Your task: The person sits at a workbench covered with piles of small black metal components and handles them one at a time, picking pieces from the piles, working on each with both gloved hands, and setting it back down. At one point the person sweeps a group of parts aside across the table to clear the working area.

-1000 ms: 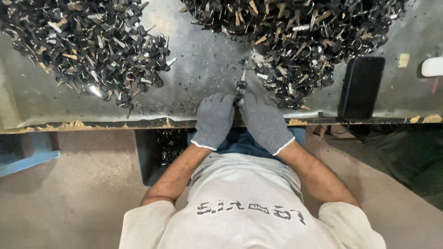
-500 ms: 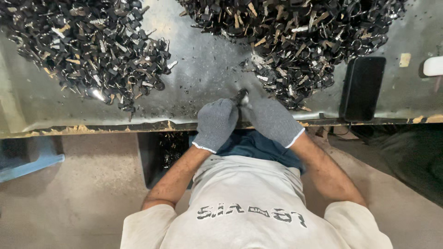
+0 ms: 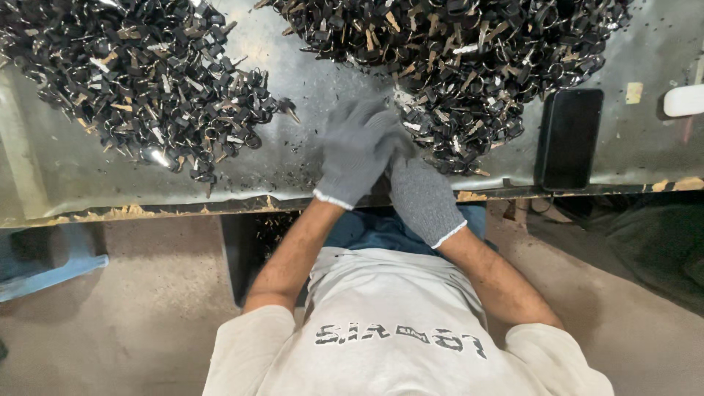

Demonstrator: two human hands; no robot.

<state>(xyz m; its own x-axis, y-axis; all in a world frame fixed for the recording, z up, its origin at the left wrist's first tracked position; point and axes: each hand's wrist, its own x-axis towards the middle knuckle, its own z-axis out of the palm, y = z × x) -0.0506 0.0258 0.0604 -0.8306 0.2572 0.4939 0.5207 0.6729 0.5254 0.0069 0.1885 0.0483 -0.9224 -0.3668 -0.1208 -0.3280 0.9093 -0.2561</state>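
Note:
Both my hands wear grey knit gloves and meet at the front edge of a metal table (image 3: 308,81). My left hand (image 3: 357,150) is blurred by motion and lies across the fingers of my right hand (image 3: 424,196), hiding them. Whether either hand holds a part cannot be told. Just beyond the hands lies a big heap of small black and tan metal parts (image 3: 455,59). A second heap of the same parts (image 3: 147,81) is spread over the table's left side.
A black phone (image 3: 568,139) lies face up on the table at the right, near the edge. A white object (image 3: 683,100) sits at the far right. Under the table stands a dark bin (image 3: 253,246); a blue frame (image 3: 51,268) is at the lower left.
The hands held a small dark part upright together, then dropped to the table edge. Now the left hand has swung up and right over the right hand, toward the right heap.

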